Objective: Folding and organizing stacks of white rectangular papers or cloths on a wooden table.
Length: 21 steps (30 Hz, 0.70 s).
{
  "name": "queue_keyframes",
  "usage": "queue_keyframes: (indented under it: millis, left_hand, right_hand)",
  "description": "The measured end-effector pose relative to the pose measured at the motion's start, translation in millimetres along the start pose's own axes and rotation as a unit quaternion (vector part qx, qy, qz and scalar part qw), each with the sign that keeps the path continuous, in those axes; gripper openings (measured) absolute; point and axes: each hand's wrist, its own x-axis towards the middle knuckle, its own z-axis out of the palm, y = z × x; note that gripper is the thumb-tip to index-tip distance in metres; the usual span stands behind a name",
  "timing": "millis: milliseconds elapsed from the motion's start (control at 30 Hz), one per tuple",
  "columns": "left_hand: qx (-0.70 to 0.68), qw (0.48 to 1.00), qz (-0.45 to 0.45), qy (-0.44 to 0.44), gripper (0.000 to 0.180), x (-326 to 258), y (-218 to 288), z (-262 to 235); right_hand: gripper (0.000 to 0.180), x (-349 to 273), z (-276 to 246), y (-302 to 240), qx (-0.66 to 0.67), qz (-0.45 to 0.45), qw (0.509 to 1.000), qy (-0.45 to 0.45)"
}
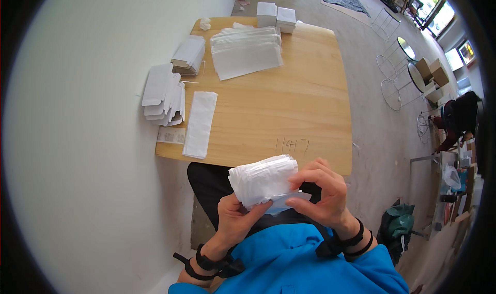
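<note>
My left hand grips a thick bundle of thin white paper pieces just off the table's near edge, its thumb pressed on the lower side. A pale bluish-white flap sticks out along the bundle's lower right side. At that end is my right hand, its thumb and index finger curved apart in a C shape. The index fingertip reaches the bundle's right end, and the thumb tip lies by the flap. Whether the bundle is of bags or sheets I cannot tell.
On the wooden table lie a long white paper strip, a fanned pile of white paper, flat white cartons, a stack and two white boxes. A wall stands left; stools stand right.
</note>
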Motion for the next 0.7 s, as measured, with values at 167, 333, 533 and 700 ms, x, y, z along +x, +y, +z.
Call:
queue_keyframes:
  millis: [167,333,533,700]
  left_hand:
    - [0.008,1.000,-0.007,-0.002,0.023,-0.3,-2.0,0.8]
    - [-0.003,1.000,-0.011,-0.006,0.028,0.8,-5.0,-0.7]
    - [-0.003,0.996,-0.061,-0.063,0.037,0.4,-11.4,-1.9]
    - [0.008,0.995,-0.086,-0.057,0.036,1.6,-12.6,-2.0]
  right_hand:
    - [0.022,-5.1,-3.3,-4.3,-0.095,-0.010,0.995,-0.026]
    - [0.015,-17.2,-2.3,-4.9,-0.096,0.034,0.995,-0.009]
    - [0.009,-24.1,-11.7,1.3,0.111,0.263,0.958,-0.019]
    - [0.009,-26.6,-17.9,0.8,0.241,0.352,0.904,-0.043]
